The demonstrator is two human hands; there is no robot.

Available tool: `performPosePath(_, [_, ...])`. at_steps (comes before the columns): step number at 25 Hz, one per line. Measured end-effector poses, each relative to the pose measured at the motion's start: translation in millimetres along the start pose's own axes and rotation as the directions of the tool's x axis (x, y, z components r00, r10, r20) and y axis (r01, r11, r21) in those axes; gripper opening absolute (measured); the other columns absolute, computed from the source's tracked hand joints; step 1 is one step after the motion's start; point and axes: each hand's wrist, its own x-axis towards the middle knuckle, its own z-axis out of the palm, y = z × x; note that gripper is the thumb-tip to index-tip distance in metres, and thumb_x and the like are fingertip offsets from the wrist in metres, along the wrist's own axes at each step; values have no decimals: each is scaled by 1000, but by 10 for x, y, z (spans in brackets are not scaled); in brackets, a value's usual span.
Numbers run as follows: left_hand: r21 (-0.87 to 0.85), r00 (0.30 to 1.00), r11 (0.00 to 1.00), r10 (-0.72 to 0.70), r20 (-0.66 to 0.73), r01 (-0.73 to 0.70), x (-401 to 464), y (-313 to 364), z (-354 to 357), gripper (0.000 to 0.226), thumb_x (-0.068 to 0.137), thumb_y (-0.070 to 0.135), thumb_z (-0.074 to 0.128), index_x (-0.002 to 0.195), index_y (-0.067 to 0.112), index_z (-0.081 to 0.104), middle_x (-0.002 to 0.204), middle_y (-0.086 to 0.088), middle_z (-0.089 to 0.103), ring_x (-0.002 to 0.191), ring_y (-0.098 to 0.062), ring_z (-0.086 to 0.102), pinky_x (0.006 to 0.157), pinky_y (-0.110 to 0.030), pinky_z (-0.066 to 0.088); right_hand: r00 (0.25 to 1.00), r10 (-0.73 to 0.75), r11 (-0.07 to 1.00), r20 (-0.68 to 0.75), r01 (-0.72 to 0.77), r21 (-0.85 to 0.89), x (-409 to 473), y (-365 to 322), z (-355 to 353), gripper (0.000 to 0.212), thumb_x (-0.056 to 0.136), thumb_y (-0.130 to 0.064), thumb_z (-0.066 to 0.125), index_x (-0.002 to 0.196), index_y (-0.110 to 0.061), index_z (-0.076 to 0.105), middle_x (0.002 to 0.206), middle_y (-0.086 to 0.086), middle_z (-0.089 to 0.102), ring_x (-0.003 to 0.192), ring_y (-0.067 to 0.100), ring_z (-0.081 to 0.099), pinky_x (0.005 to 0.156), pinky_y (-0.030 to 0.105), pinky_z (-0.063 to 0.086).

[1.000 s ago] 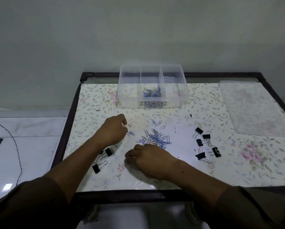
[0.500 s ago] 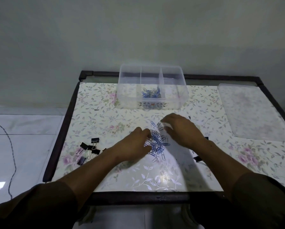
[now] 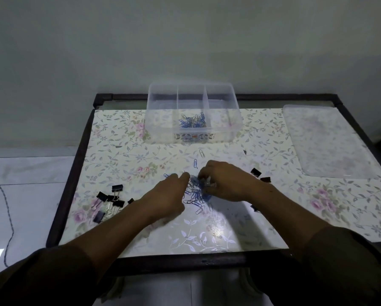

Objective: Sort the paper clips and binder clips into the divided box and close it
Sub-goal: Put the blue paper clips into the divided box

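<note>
**Both hands at the clip pile**

Head view: the left hand [image 3: 166, 198] and right hand [image 3: 226, 182] flank the blue wire paper clip pile [image 3: 197, 193]. Right fingers curl into it; firm grasp cannot be told. Left fingers rest loosely extended, touching its edge. The clear divided plastic box [image 3: 193, 113] stands beyond.

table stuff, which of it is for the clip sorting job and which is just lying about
For the job: paper clips, binder clips, more binder clips, divided box, lid.

Lying about: cable on the floor.
</note>
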Motion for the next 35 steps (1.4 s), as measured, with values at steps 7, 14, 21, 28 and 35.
performPosePath(7, [-12, 990, 1000, -2, -141, 0, 156, -22, -35, 66, 72, 37, 79, 122, 19, 41, 108, -8, 45, 86, -28, 59, 65, -34, 49, 993, 114, 992, 31, -113, -50, -170, 14, 29, 70, 77, -48, 80, 135, -29, 46, 123, 0, 53, 103, 23, 60, 85, 42, 54])
performPosePath(14, [-126, 973, 990, 29, -230, -60, 232, 110, 79, 27, 83, 16, 65, 109, 15, 62, 98, -7, 63, 86, -22, 60, 63, -30, 40, 987, 133, 991, -87, -131, 26, 4, -192, 168, 24, 91, -27, 68, 113, -16, 65, 104, 8, 68, 92, 27, 67, 78, 38, 54])
performPosePath(21, [-487, 944, 872, -117, -310, -51, 200, 89, 4, 38, 78, 2, 59, 110, 17, 75, 91, -1, 76, 85, -12, 68, 72, -14, 47, 955, 226, 952, -192, -175, 250, -15, -194, 50, 18, 87, -7, 69, 102, -10, 77, 93, 11, 77, 90, 27, 70, 77, 32, 54])
performPosePath(28, [-453, 866, 873, -78, -493, -179, 249, 206, -557, 35, 81, 5, 70, 113, 20, 76, 101, -2, 78, 89, -12, 72, 88, -27, 56, 917, 204, 959, -343, -117, 257, 77, -234, -541, 15, 86, -8, 73, 99, -13, 78, 90, 7, 77, 83, 19, 72, 82, 36, 58])
performPosePath(35, [-448, 849, 867, -58, -525, -218, 1004, 114, -1316, 27, 76, 1, 72, 100, 13, 79, 89, -8, 78, 87, -23, 74, 85, -41, 59, 854, 281, 918, -437, -106, 383, 770, 100, -1273, 15, 82, -1, 76, 94, -8, 80, 86, 10, 78, 79, 20, 76, 80, 40, 62])
